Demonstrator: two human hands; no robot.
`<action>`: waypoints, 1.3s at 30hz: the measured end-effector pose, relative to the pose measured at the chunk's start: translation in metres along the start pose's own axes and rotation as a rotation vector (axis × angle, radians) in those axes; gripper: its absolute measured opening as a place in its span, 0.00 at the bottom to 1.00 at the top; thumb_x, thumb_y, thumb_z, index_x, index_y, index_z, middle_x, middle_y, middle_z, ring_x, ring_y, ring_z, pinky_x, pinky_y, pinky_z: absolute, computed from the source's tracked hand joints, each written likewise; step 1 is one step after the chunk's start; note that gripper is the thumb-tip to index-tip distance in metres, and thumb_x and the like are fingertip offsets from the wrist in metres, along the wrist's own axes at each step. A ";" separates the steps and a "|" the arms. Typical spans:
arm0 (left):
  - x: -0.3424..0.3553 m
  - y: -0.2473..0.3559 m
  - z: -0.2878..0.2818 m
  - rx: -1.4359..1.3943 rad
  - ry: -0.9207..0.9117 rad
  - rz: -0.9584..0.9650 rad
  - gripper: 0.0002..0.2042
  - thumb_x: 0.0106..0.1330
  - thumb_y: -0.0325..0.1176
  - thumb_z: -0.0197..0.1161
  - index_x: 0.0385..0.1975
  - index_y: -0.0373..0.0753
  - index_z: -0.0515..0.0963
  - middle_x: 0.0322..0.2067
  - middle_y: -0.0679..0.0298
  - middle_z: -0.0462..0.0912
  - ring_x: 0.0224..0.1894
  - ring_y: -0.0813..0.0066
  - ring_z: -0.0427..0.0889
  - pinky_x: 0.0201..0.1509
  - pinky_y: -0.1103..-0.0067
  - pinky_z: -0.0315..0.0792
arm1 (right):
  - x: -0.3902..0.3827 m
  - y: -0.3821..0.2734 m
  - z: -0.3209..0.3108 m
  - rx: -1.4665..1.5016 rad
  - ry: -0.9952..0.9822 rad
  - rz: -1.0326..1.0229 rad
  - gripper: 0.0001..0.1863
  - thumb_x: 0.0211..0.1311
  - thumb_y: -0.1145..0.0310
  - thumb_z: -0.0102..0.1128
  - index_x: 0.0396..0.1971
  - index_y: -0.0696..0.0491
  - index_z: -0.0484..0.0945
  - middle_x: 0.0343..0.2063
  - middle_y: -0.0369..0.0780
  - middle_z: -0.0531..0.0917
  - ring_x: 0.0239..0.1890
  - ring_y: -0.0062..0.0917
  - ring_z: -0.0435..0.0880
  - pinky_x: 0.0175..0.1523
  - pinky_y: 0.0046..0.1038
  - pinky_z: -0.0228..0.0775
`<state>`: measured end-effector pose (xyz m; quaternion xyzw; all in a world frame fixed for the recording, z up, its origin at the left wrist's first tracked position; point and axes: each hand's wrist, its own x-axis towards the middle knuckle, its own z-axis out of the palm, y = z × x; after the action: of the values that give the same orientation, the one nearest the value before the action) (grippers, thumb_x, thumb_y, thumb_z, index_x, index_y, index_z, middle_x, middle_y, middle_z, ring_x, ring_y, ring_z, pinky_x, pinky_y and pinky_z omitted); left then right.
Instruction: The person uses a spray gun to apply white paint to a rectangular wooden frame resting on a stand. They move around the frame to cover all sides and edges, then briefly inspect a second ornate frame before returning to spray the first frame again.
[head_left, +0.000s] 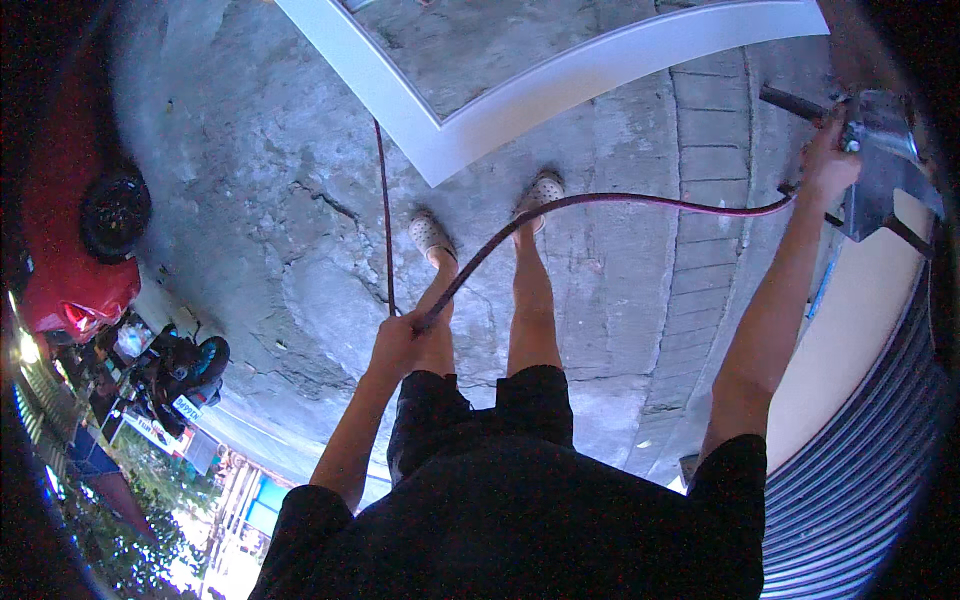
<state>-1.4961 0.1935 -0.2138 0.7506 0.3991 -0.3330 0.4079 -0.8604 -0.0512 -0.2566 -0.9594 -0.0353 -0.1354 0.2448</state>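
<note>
My left hand [398, 342] is closed around a dark red hose [600, 198] in front of my left leg. From that hand one length runs down toward the ground and away under a white frame, and another arcs right toward my right hand. At the far right, my right hand [832, 165] grips a grey, hose-fed tool [882, 180] with a boxy metal body and a dark bar sticking out to the left. My fingers partly hide its handle. The corner of the white frame [435, 150] stands ahead of my feet.
Cracked concrete [320, 260] lies underfoot, with a grooved strip [710, 200] to the right. A red car [75, 250] is on the left, near a parked motorcycle [185, 370]. Corrugated metal sheeting [870, 450] and a beige surface [840, 340] border the right side.
</note>
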 end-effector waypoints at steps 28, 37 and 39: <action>-0.087 -0.258 -0.087 0.105 0.262 -0.103 0.06 0.63 0.31 0.60 0.34 0.37 0.81 0.22 0.55 0.82 0.25 0.56 0.83 0.31 0.67 0.73 | -0.472 -0.208 -0.124 0.618 -0.966 0.100 0.11 0.63 0.67 0.67 0.37 0.61 0.83 0.26 0.39 0.85 0.29 0.18 0.82 0.35 0.24 0.72; -0.068 -0.203 -0.061 -0.006 0.216 -0.016 0.09 0.67 0.35 0.60 0.32 0.36 0.80 0.20 0.55 0.81 0.23 0.56 0.82 0.30 0.66 0.73 | -0.366 -0.171 -0.080 0.446 -0.801 0.142 0.18 0.64 0.58 0.68 0.36 0.62 0.85 0.26 0.39 0.87 0.29 0.18 0.82 0.38 0.27 0.73; -0.059 -0.163 -0.057 -0.021 0.177 -0.075 0.12 0.69 0.40 0.60 0.32 0.35 0.81 0.19 0.55 0.80 0.22 0.57 0.81 0.30 0.67 0.72 | -0.323 -0.161 -0.070 0.424 -0.665 0.155 0.22 0.64 0.52 0.67 0.33 0.61 0.85 0.25 0.39 0.86 0.29 0.18 0.81 0.37 0.26 0.72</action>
<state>-1.6558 0.2810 -0.1964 0.7573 0.4648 -0.2762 0.3663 -1.2094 0.0557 -0.2127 -0.8790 -0.0671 0.2114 0.4221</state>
